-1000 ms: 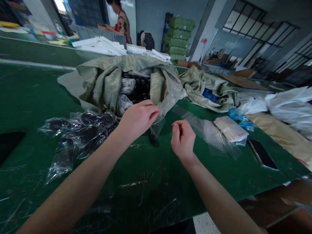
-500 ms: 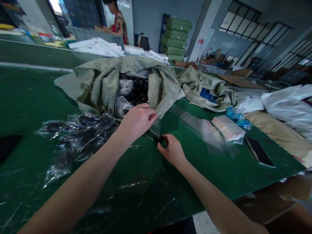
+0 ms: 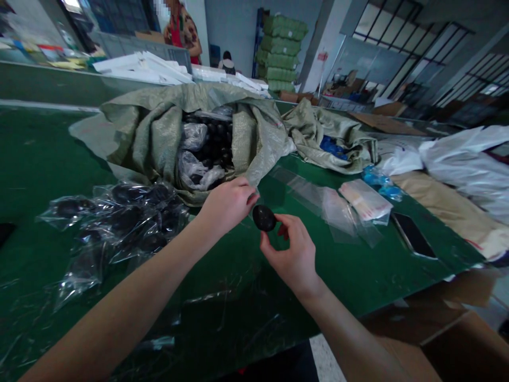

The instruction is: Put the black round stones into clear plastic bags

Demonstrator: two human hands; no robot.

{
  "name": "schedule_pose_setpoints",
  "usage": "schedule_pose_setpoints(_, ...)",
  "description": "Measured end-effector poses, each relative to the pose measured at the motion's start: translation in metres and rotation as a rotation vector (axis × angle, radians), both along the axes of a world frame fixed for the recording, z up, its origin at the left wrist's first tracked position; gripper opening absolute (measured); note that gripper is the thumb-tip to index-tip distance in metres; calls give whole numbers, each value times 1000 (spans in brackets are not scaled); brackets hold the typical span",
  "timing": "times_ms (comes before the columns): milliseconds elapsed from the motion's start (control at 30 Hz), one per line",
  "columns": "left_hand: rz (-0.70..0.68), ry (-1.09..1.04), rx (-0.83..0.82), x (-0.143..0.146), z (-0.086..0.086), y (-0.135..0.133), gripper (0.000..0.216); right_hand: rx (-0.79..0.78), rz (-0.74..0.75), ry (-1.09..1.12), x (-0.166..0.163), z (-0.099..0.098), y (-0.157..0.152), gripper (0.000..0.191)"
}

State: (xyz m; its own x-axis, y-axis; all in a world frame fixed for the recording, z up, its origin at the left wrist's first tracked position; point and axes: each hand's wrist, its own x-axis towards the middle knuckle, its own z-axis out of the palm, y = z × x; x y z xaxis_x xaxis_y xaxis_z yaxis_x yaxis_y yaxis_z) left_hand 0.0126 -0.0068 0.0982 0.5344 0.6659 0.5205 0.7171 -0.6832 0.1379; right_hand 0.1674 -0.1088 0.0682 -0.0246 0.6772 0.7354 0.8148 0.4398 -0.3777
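Observation:
Between the thumb and fingers of my right hand point(image 3: 292, 249) is a shiny black egg-shaped piece point(image 3: 264, 218), held above the green table. My left hand point(image 3: 228, 204) is closed in a pinch just to its upper left, on a thin clear plastic bag that barely shows. Whether the black piece is inside that bag I cannot tell. To the left lies a pile of clear bags point(image 3: 123, 217) with similar black pieces in them. Behind my hands, an open woven sack point(image 3: 159, 140) holds many loose black pieces point(image 3: 217, 139) and some crumpled plastic.
Flat clear bags point(image 3: 338, 209) and a stack of bags point(image 3: 363, 199) lie to the right, beside a phone point(image 3: 413, 236). A second woven sack point(image 3: 308, 130) shows blue items. A cardboard box point(image 3: 449, 329) stands below the table edge. A person point(image 3: 185, 34) is across the room.
The black piece has risen from near the table toward my left fingers, and more of it shows. My right hand has moved slightly up with it. The view has shifted a little.

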Motion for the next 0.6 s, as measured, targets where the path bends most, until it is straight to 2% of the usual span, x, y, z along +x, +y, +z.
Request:
schedule_pose_setpoints(400,50,39,0,6,-3,-4,27,-47,26,-117,7,-13,4,31)
schedule_pose_setpoints(600,69,76,-10,9,-3,-8,28,-79,30,-231,7,-13,4,30)
